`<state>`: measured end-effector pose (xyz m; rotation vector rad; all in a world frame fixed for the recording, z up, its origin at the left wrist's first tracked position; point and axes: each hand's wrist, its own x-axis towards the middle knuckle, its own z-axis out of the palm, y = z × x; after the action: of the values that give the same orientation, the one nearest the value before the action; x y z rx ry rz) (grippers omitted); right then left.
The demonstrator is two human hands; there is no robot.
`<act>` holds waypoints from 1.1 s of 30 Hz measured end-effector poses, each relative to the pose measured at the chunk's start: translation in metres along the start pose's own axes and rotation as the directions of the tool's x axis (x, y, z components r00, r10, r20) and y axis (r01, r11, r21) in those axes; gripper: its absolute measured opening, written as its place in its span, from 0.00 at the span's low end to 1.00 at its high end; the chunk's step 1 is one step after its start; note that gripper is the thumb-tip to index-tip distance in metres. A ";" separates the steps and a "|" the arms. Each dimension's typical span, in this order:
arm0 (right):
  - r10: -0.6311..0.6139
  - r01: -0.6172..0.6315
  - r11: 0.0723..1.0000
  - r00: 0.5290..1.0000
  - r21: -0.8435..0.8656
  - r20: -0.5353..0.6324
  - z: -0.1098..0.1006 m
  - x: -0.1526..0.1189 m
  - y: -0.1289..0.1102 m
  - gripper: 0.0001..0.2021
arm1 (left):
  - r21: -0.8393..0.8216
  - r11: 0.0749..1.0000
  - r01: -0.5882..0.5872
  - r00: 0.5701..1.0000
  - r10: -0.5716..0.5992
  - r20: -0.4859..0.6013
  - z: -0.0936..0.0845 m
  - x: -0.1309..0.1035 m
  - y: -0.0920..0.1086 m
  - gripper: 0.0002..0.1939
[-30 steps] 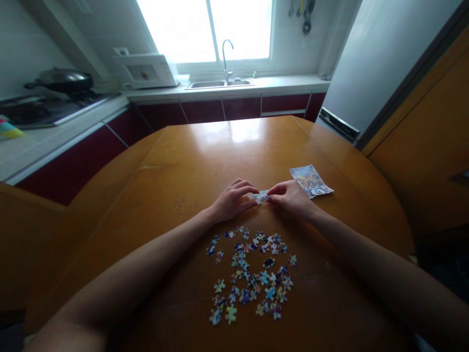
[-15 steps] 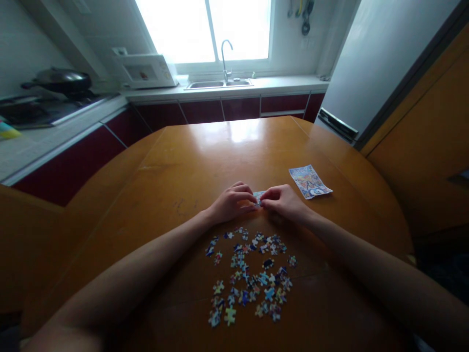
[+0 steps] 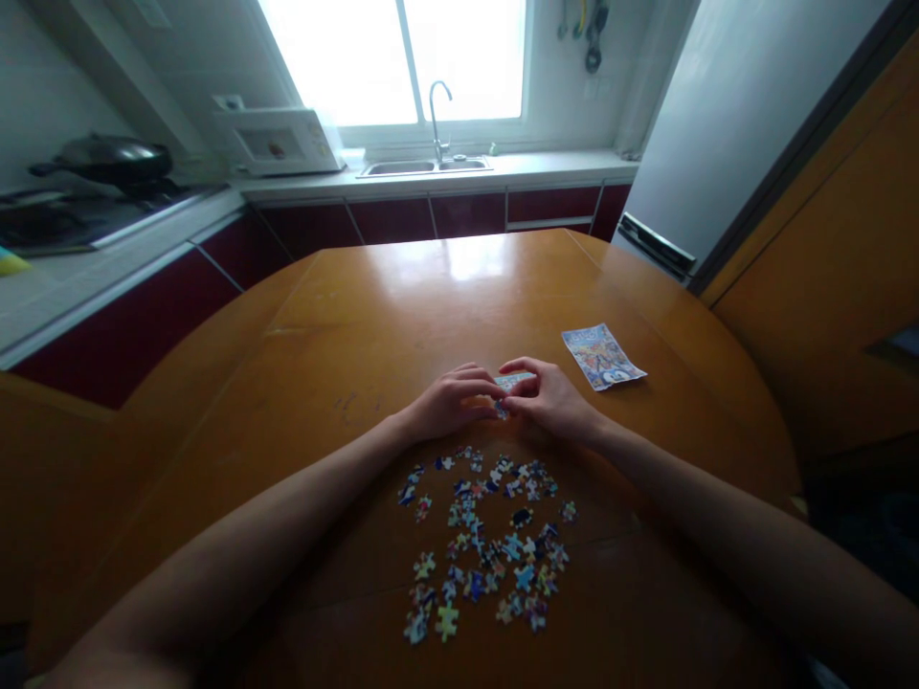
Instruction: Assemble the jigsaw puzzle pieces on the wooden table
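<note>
Head view: a person's right hand (image 3: pixel 549 397) curled over a small patch of puzzle (image 3: pixel 515 380) on a wooden table (image 3: pixel 402 316), its index finger arched and its thumb tucked low; whether a piece was pinched between them could not be told. The left hand (image 3: pixel 454 400) lay opposite with bent fingers, its fingertips at the patch's near-left side and its thumb set apart below; how firmly it held on was hidden. The patch lay between the hands, at eleven o'clock from the right fingertips and one o'clock from the left, with both hands about equally near. Its visible strip ran roughly from nine to three, though fingers covered too much to settle its long axis. The left forearm slanted in from seven o'clock, the right from four, palms turned inward and low over the wood. Loose puzzle pieces (image 3: pixel 512 546) spread at six o'clock from the hands, well within the arms, while a printed picture sheet (image 3: pixel 603 357) rested at two o'clock, just beyond the right hand.
</note>
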<state>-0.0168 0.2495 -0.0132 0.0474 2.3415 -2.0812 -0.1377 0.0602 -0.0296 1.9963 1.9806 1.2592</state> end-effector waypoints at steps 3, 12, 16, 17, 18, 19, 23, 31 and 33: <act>0.015 -0.015 1.000 1.000 -0.001 -0.003 0.004 0.000 0.002 0.25 | -0.002 1.000 -0.004 1.000 0.004 0.006 0.000 0.000 0.000 0.06; -0.173 0.111 0.981 0.861 -0.156 -0.477 -0.045 0.010 -0.020 0.07 | 0.110 0.989 0.103 0.990 -0.091 -0.105 0.000 -0.002 -0.009 0.09; -0.242 0.128 0.966 0.763 -0.226 -0.600 -0.068 0.013 -0.024 0.07 | 0.136 0.982 0.134 0.987 -0.120 -0.107 0.001 -0.001 -0.010 0.11; -0.265 0.128 0.955 0.772 -0.267 -0.578 -0.068 0.013 -0.025 0.06 | 0.142 0.980 0.139 0.986 -0.124 -0.109 0.001 -0.001 -0.010 0.11; -0.292 0.132 0.940 0.786 -0.314 -0.545 -0.066 0.012 -0.025 0.05 | 0.148 0.979 0.141 0.986 -0.125 -0.114 0.001 -0.001 -0.009 0.12; -0.317 0.138 0.923 0.803 -0.359 -0.505 -0.063 0.012 -0.026 0.04 | 0.155 0.978 0.143 0.985 -0.125 -0.120 0.001 0.000 -0.007 0.12; -0.392 0.192 0.832 0.868 -0.520 -0.306 -0.046 0.005 -0.025 0.02 | 0.165 0.975 0.148 0.983 -0.127 -0.132 0.000 0.001 -0.003 0.12; -0.517 0.477 0.611 0.845 -0.631 0.139 -0.022 -0.005 0.006 0.05 | 0.158 0.981 0.114 0.989 -0.097 -0.115 0.000 0.001 -0.005 0.11; -0.525 0.514 0.595 0.831 -0.618 0.185 -0.016 -0.003 0.010 0.04 | 0.154 0.983 0.095 0.991 -0.079 -0.110 0.000 0.000 -0.005 0.11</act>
<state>-0.0136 0.2669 -0.0213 -0.7170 3.2310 -1.2124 -0.1413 0.0612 -0.0323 1.9218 2.2576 1.2458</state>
